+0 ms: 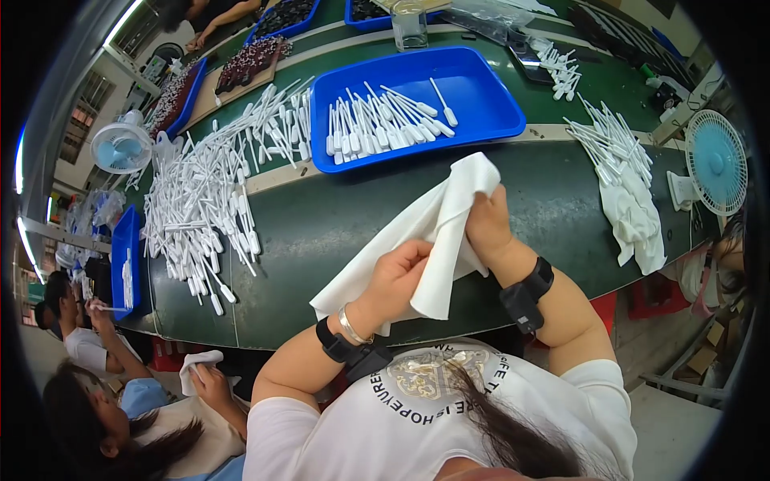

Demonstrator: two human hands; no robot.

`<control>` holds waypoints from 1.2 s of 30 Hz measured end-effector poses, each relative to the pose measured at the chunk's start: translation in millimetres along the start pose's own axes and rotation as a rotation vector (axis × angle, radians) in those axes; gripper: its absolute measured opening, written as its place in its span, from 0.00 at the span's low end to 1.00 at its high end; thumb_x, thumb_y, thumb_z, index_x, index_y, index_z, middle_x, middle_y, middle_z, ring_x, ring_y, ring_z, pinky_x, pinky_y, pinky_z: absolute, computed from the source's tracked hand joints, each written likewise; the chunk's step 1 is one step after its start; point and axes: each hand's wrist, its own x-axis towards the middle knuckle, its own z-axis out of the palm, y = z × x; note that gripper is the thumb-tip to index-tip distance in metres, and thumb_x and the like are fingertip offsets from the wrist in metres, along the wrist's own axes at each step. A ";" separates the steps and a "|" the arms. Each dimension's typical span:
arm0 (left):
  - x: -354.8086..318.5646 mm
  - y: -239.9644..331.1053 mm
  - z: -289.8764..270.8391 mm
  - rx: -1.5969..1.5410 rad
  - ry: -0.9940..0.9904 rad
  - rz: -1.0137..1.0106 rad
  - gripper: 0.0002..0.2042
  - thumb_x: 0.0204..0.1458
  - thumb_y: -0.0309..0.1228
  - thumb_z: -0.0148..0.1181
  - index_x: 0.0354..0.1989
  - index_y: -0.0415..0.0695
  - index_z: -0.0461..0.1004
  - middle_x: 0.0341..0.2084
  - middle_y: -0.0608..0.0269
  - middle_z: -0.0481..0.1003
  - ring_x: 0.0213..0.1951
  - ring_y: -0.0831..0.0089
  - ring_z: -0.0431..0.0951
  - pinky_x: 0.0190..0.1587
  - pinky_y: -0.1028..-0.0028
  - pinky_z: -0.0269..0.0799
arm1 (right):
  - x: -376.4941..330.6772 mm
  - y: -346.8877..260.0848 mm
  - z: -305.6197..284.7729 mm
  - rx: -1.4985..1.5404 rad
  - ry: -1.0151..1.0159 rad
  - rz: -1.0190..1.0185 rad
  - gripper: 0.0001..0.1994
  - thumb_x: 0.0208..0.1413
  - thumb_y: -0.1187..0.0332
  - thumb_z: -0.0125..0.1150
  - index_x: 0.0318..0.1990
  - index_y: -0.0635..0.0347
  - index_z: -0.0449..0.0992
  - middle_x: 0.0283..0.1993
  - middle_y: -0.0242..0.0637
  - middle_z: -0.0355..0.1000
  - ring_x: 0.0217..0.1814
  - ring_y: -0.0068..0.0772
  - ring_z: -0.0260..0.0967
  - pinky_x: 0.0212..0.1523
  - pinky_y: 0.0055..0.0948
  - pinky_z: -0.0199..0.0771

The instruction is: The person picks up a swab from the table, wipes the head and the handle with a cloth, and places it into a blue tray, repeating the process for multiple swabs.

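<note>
Cloth (pixel 437 232): white, soft, creased, partly folded, one corner standing up, lower edge hanging loose. Held above the table (pixel 337 224), just in front of the blue tray (pixel 489 112).
Left hand (pixel 397 276): fingers curled, pinching a fold of the cloth at its lower middle. Black wristband and a metal bangle on that wrist.
Right hand (pixel 488 224): fingers closed into the upper part of the cloth, mostly hidden by it. Black wristband on that wrist.
Counts: one cloth in hand; a second crumpled white cloth (pixel 638 220) right of the tray, lying on the table.
One tray directly ahead, holding white pipettes (pixel 385 124), too many and too overlapped to count.
Loose pipette heap (pixel 204 200) left of the tray, uncountable; smaller bunch (pixel 613 140) right of the tray.
Two small fans: one (pixel 120 147) far left of the tray, one (pixel 714 160) far right.
One clear beaker (pixel 410 28) behind the tray.
</note>
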 end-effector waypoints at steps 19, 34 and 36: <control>5.8 2.0 -12.6 -0.143 -0.088 -0.188 0.09 0.55 0.30 0.47 0.40 0.40 0.68 0.23 0.69 0.68 0.21 0.84 0.62 0.24 0.84 0.60 | -15.5 -17.9 22.5 0.089 -0.030 0.109 0.08 0.48 0.78 0.45 0.37 0.63 0.67 0.32 0.35 0.69 0.34 0.25 0.67 0.35 0.25 0.69; 11.1 3.9 -15.5 0.602 0.193 0.420 0.07 0.52 0.30 0.52 0.34 0.40 0.71 0.20 0.69 0.70 0.17 0.86 0.60 0.19 0.84 0.57 | 8.1 -10.0 -0.5 0.014 0.099 0.046 0.09 0.52 0.73 0.42 0.38 0.64 0.68 0.33 0.38 0.70 0.32 0.29 0.69 0.35 0.27 0.71; 12.2 5.9 -18.5 0.641 0.236 0.494 0.06 0.52 0.30 0.52 0.34 0.41 0.71 0.20 0.68 0.70 0.16 0.86 0.60 0.18 0.84 0.56 | 11.1 -13.8 -6.3 0.055 0.131 0.087 0.10 0.53 0.72 0.42 0.39 0.65 0.68 0.35 0.39 0.70 0.33 0.30 0.69 0.35 0.27 0.71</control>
